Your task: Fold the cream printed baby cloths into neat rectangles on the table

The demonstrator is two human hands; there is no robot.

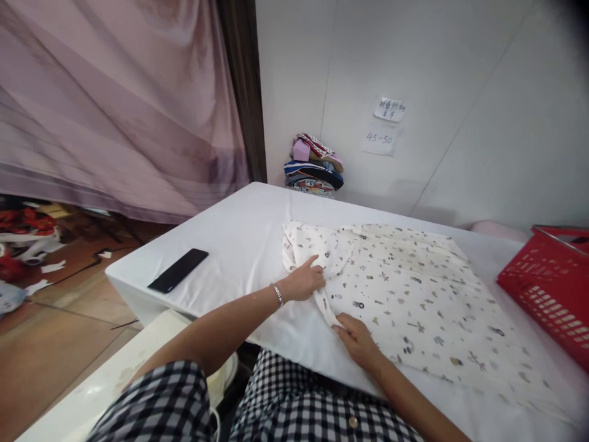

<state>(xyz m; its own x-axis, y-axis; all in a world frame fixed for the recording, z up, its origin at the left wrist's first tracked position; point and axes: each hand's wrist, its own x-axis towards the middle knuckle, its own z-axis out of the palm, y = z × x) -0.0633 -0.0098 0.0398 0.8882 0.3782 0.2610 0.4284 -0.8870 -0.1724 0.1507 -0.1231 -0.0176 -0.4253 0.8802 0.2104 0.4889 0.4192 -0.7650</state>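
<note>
A white cloth [414,301] printed with small grey, green and brown figures lies spread over the right part of the table. Its left end is folded over and bunched, and the exact kind of item cannot be made out. My left hand [302,281], with a silver bracelet at the wrist, rests on that folded end. Its index finger stretches out over the fabric while the other fingers curl around the fold. Lower and to the right, my right hand [356,337] pinches the near edge between thumb and fingers. A narrow strip of cloth runs between both hands.
A white-covered table [230,245] holds a black phone [178,271] at its left. On the right stands a red plastic basket [552,294]. Folded clothes [313,166] are stacked by the wall, below paper notes [381,139]. A pink curtain [119,104] hangs at left.
</note>
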